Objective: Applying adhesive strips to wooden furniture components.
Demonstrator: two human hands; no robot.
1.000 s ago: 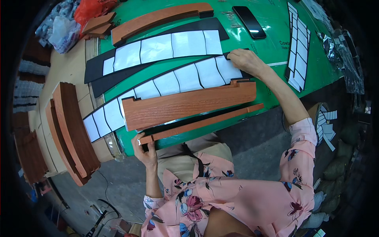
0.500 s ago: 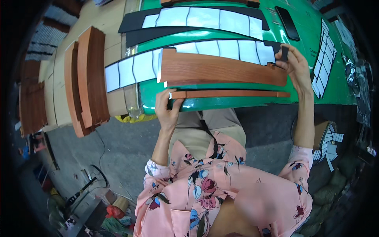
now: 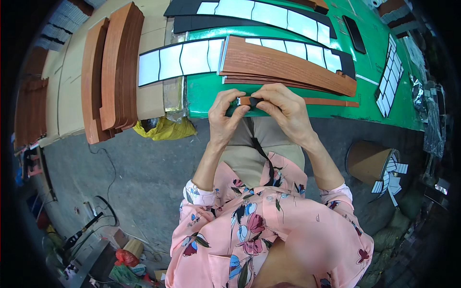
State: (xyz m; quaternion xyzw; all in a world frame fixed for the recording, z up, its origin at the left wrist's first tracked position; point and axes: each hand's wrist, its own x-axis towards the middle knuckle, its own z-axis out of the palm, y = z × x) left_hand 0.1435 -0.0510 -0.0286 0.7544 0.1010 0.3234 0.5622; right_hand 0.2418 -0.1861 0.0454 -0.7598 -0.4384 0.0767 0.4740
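Observation:
At the table's near edge lies a narrow wood-coloured strip (image 3: pixel 331 102), seen edge-on and running to the right. My left hand (image 3: pixel 224 117) pinches its left end between thumb and fingers. Close beside it, my right hand (image 3: pixel 286 109) presses a small black piece (image 3: pixel 256 102) onto the strip near that same end; the fingertips partly cover it. Just beyond my hands, a stack of curved wood-coloured panels (image 3: pixel 288 62) rests on a long black-edged sheet with white patches (image 3: pixel 168 61).
Curved wood-coloured pieces (image 3: pixel 120 72) stand stacked on cardboard at left. Farther back are another white-patched sheet (image 3: pixel 269 17) and a phone (image 3: pixel 354 34). A white-patched strip (image 3: pixel 388 77) lies at right on the green table. A bin (image 3: pixel 367 161) with white scraps stands on the floor.
My right hand has come left from the panels' right end, bringing the black piece to the narrow strip's left end. My left hand still holds that end. The view has shifted slightly.

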